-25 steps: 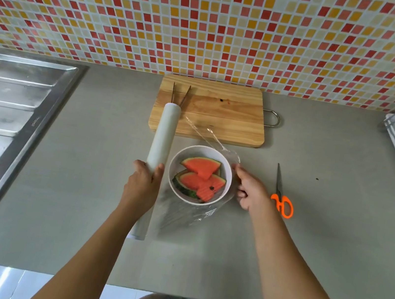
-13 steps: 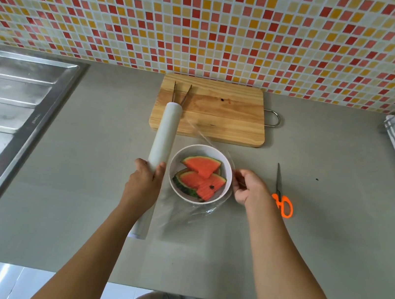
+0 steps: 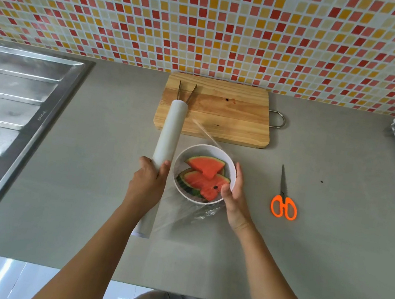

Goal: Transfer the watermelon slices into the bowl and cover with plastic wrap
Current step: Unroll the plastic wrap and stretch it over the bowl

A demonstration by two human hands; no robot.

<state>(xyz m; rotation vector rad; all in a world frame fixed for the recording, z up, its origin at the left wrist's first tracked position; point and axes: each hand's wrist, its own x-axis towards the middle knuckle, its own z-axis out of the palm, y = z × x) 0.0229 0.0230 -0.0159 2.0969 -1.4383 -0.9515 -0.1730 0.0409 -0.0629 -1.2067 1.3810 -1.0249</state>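
**Wrapping stage: film not yet sealed, several faults possible**

Risks. Just left of the round white bowl [image 3: 181, 162], the left hand [image 3: 148, 180] is clenched round the long white roll of plastic wrap [image 3: 170, 132]. The roll lies on the grey desk [image 3: 303, 256], and its far end reaches over the pale wooden cutting board [image 3: 227, 118] behind the bowl. In my judgement, a slackened hold there would let the roll turn and pay out loose sheet.

The thin clear film [image 3: 191, 213] lies bunched and creased on the near side of the bowl, and one strand trails off behind it. The likeliest fault is the film clinging to itself, which would leave the rim unsealed. A hard sideways pull on the film could also drag or tip the bowl.

The right hand [image 3: 234, 194] lies against the bowl's right rim with its fingers straight. It grasps nothing I can make out and appears to be steadying the bowl.

The orange-handled scissors [image 3: 284, 204] lie well to the right of the bowl. Reaching for them would free one hand, and the film could lose its tension.

Condition of goods. The red triangular watermelon slices [image 3: 203, 176], with green rind, lie overlapping inside the bowl. A few dark seeds show in the flesh. The slices look moist and cleanly cut, and seem to sit below the rim. Whether any film already spans the mouth of the bowl cannot be told.
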